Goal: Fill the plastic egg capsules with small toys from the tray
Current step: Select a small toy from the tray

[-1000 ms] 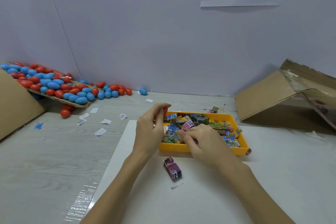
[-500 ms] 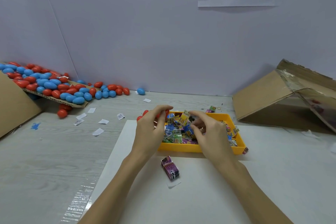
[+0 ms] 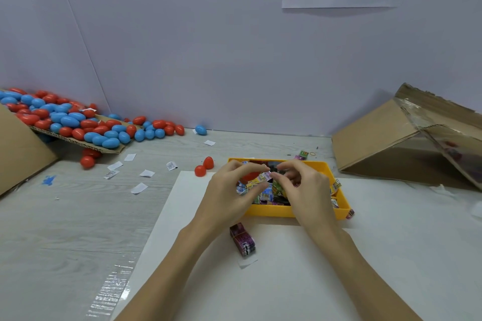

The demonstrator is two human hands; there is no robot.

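At frame centre, over the yellow tray (image 3: pixel 266 211), a small wrapped toy (image 3: pixel 264 178) is pinched by the right hand (image 3: pixel 302 187) and fed toward a red capsule half (image 3: pixel 249 177) gripped in the left hand (image 3: pixel 229 190). If misaligned, the toy could be dropped back among the others.

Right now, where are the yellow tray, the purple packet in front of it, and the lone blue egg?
yellow tray (image 3: pixel 271 211): head view, front wall.
purple packet (image 3: pixel 243 240): head view, top face.
lone blue egg (image 3: pixel 200 129): head view, middle.
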